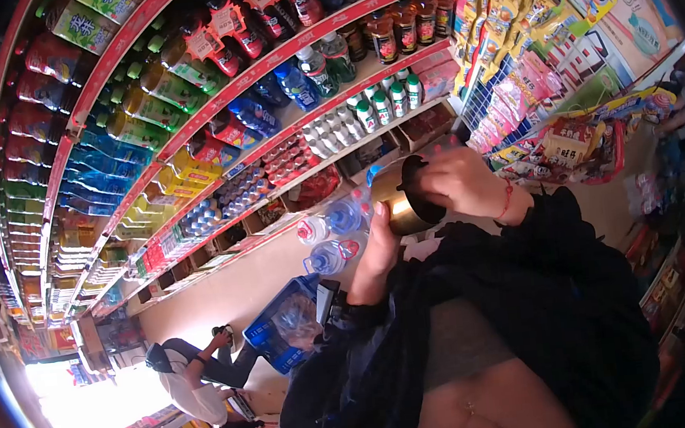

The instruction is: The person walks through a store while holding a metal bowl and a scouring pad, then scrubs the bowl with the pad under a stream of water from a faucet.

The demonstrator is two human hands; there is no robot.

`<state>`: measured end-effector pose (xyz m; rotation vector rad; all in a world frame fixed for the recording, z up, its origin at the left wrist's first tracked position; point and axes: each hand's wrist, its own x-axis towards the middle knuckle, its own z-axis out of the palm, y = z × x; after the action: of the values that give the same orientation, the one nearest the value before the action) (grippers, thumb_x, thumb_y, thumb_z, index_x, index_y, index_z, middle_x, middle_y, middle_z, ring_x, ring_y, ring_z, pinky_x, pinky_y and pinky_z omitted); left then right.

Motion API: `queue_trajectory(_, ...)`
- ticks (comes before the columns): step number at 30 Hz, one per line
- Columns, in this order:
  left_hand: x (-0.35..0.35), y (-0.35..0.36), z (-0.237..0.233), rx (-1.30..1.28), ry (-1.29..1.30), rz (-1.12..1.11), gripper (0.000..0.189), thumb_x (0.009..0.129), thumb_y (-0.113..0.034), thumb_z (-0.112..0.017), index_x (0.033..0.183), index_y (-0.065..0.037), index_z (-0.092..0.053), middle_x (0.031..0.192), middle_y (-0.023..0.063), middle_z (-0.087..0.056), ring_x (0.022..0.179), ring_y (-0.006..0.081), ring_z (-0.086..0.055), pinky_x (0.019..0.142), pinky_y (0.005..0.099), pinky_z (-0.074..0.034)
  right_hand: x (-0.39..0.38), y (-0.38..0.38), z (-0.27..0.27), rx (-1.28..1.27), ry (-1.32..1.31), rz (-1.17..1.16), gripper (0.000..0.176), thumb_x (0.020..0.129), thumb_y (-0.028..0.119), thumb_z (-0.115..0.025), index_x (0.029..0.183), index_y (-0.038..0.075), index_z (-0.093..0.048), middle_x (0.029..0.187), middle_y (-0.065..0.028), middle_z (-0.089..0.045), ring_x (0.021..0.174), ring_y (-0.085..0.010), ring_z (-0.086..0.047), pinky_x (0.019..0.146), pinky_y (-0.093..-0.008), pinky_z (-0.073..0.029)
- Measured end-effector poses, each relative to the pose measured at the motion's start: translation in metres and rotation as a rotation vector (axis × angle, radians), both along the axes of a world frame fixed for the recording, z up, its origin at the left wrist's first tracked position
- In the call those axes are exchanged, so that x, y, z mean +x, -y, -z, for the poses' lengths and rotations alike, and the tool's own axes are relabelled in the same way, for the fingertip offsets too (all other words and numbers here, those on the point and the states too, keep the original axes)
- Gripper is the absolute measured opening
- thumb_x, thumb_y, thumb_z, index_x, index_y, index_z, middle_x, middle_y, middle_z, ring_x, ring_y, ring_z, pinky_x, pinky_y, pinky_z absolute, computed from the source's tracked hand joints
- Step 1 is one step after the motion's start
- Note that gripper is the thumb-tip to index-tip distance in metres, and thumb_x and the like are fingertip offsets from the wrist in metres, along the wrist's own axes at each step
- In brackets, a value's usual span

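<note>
We're holding a tin (396, 207) before us, our left hand (374, 252) clasping its side. Our right hand (460, 181) is seemingly reaching into its mouth; whether it's pinching anything, we can't tell. Next, we're likely needing that left grip steady. Bottles (343, 215) are standing beyond.

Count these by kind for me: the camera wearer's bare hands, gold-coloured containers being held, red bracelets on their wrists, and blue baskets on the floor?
Bare hands: 2 (left hand, right hand)
Gold-coloured container: 1
Red bracelet: 1
Blue basket: 1
Total: 5
</note>
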<state>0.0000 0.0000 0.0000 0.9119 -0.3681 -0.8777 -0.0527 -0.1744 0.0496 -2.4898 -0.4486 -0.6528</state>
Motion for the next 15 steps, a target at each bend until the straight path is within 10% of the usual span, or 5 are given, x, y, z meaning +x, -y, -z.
queue_trajectory(15, -0.005, -0.004, 0.011, 0.084, -0.006, 0.003, 0.053, 0.095, -0.043, -0.025, 0.120, 0.000, -0.043, 0.107, 0.0068, -0.053, 0.099, 0.0154, -0.051, 0.086, 0.0289, -0.040, 0.004, -0.008, -0.002, -0.006, -0.091, -0.118, 0.016, 0.057, 0.008, -0.068, 0.069, 0.007, -0.057, 0.066, -0.0050, -0.057, 0.064, -0.0251, -0.058, 0.054, -0.0361, -0.045)
